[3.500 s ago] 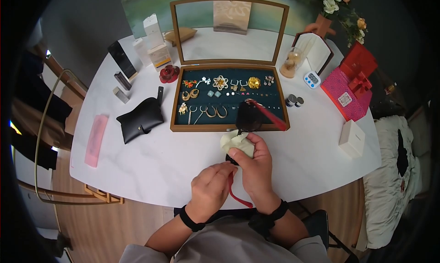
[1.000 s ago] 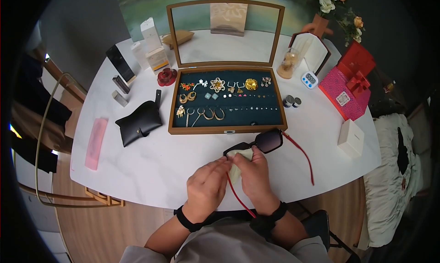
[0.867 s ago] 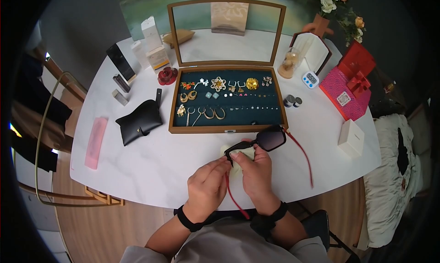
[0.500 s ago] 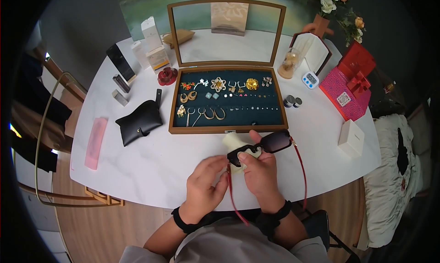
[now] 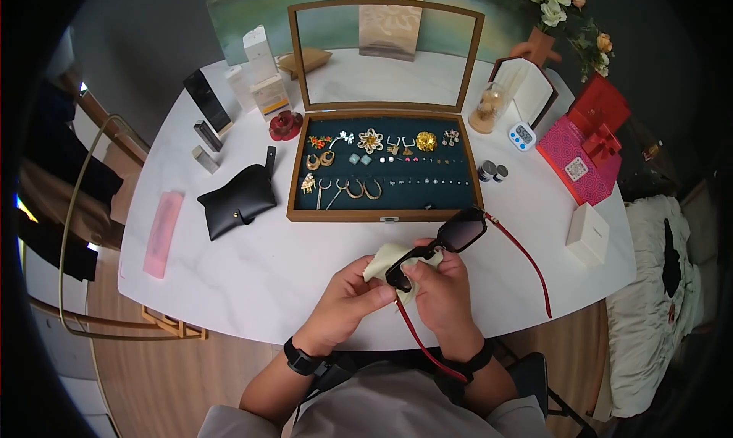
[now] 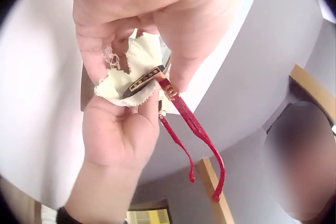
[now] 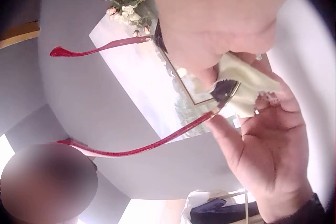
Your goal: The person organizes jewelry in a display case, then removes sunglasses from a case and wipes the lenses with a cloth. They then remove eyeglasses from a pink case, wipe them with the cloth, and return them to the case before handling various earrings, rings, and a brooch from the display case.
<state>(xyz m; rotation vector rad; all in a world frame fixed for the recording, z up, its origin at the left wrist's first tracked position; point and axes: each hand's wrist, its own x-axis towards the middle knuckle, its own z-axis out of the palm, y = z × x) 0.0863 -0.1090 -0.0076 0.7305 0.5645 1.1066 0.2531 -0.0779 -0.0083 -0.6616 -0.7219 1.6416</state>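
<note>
Black-framed sunglasses with dark lenses (image 5: 461, 231) and red temples (image 5: 523, 253) are held over the table's front part. My right hand (image 5: 443, 294) pinches the frame near the bridge through a pale yellow cloth (image 5: 383, 261), its thumb on the near lens. At that lens's outer end, my left hand (image 5: 341, 304) grips the cloth and the frame corner by the hinge. The left wrist view shows the cloth (image 6: 143, 58) wrapped about the frame between both hands. In the right wrist view the lens (image 7: 224, 89) shows partly beside the cloth; the fingertips behind it are hidden.
A wooden jewelry case (image 5: 384, 216) with a raised glass lid lies behind the hands. To the left are a black pouch (image 5: 237, 201) and a pink case (image 5: 162, 235); to the right, a white box (image 5: 586, 235), a timer (image 5: 521, 136) and a red gift box (image 5: 578, 167).
My left hand has shifted its hold, with its thumb now at the hinge and its fingers on the cloth. The sunglasses have tilted, and the right temple has swung outward.
</note>
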